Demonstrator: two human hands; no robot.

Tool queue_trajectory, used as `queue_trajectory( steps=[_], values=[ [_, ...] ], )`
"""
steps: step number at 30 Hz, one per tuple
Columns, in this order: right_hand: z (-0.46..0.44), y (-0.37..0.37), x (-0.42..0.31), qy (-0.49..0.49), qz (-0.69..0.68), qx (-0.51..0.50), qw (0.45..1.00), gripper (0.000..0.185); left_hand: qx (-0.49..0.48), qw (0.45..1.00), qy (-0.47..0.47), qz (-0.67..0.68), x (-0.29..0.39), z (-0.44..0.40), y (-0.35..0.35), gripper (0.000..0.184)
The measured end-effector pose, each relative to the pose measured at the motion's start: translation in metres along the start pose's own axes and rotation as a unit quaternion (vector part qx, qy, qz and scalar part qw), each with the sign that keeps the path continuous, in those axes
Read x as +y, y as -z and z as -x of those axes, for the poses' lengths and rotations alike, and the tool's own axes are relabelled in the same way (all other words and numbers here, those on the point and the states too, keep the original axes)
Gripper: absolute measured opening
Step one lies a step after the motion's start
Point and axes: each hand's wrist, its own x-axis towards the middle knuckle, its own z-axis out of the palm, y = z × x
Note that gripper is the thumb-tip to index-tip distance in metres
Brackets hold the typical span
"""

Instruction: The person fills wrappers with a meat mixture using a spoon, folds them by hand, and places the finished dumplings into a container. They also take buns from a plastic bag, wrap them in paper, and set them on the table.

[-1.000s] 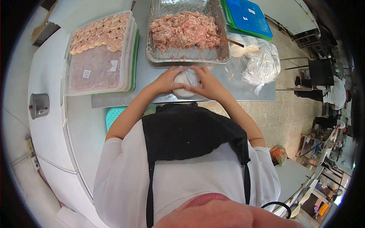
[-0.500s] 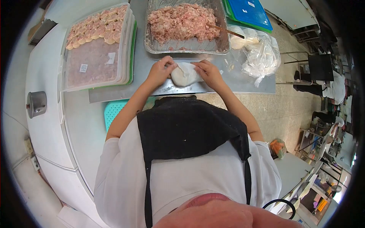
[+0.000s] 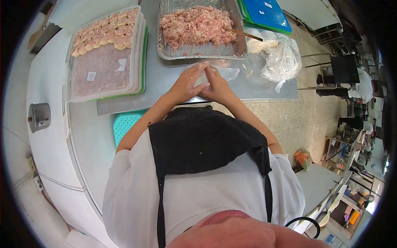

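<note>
My left hand [image 3: 189, 84] and my right hand [image 3: 216, 86] meet at the fingertips over a white wrapped bundle [image 3: 201, 79], mostly hidden beneath them at the front edge of the metal table [image 3: 159, 84]. Thin clear plastic [image 3: 230, 73] spreads out on the right of my hands. Just beyond them is a metal tray [image 3: 202, 56] of ground meat [image 3: 198, 27], with a brown handle [image 3: 253, 37] sticking out over its right rim.
Stacked plastic containers [image 3: 138, 62] with rounds of meat stand at the left. At the right lie a clear bag of white pieces [image 3: 281, 62] and blue and green lids [image 3: 269, 16]. A steel pot [image 3: 39, 117] is far left; a person [image 3: 364, 86] is far right.
My hands have come together over the bundle, after being apart at its two sides half a second ago. The bundle is now largely covered.
</note>
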Motion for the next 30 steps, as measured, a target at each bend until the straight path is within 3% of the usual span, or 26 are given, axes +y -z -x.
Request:
queue_trajectory(
  steps=[4,6,9,11,13,15,17,19,21,23,24,26,28,30],
  values=[
    [0.019,0.017,0.029,-0.081,-0.043,-0.062,0.994,0.069,-0.045,0.996,0.072,0.0,-0.012,0.017,0.014,0.069],
    [0.027,0.029,0.064,0.015,0.128,-0.133,0.983,0.065,-0.09,0.98,0.171,0.055,-0.022,0.032,0.023,0.062],
    [0.026,0.058,0.047,-0.041,0.164,-0.161,0.972,0.058,-0.099,0.977,0.191,-0.003,-0.036,0.05,0.031,0.049],
    [0.019,0.058,0.03,-0.015,0.155,-0.121,0.98,0.063,-0.065,0.983,0.172,-0.019,-0.026,0.045,0.03,0.041],
    [0.008,0.046,0.009,-0.075,-0.052,-0.124,0.988,0.069,-0.025,0.987,0.156,-0.037,-0.021,0.039,0.025,0.034],
    [0.0,0.024,0.021,-0.078,-0.023,-0.101,0.991,0.075,0.032,0.994,0.073,-0.081,-0.016,0.027,0.021,0.031],
    [-0.005,0.018,0.029,-0.074,-0.069,-0.031,0.994,0.075,0.059,0.991,0.08,-0.087,-0.005,0.019,0.022,0.027],
    [-0.004,0.02,0.027,-0.077,-0.075,-0.035,0.994,0.074,0.085,0.988,-0.005,-0.131,0.001,0.017,0.024,0.023],
    [-0.002,0.03,0.023,-0.082,-0.082,-0.04,0.992,0.072,0.067,0.988,-0.01,-0.141,0.001,0.029,0.026,0.02],
    [-0.002,0.05,0.02,-0.113,-0.096,-0.156,0.977,0.062,0.049,0.987,-0.014,-0.15,-0.007,0.045,0.028,0.018],
    [-0.003,0.055,0.022,-0.113,-0.097,-0.157,0.976,0.062,0.035,0.987,-0.003,-0.157,-0.015,0.056,0.029,0.016],
    [-0.01,0.061,0.029,-0.057,-0.044,-0.064,0.995,0.051,0.022,0.987,0.005,-0.162,-0.03,0.072,0.037,0.015],
    [-0.022,0.055,0.037,-0.056,-0.051,-0.071,0.995,0.046,0.035,0.974,0.042,-0.222,-0.038,0.081,0.046,0.017],
    [-0.031,0.036,0.045,-0.055,-0.059,-0.081,0.993,0.042,0.071,0.975,0.074,-0.199,-0.032,0.077,0.047,0.018]
  ],
)
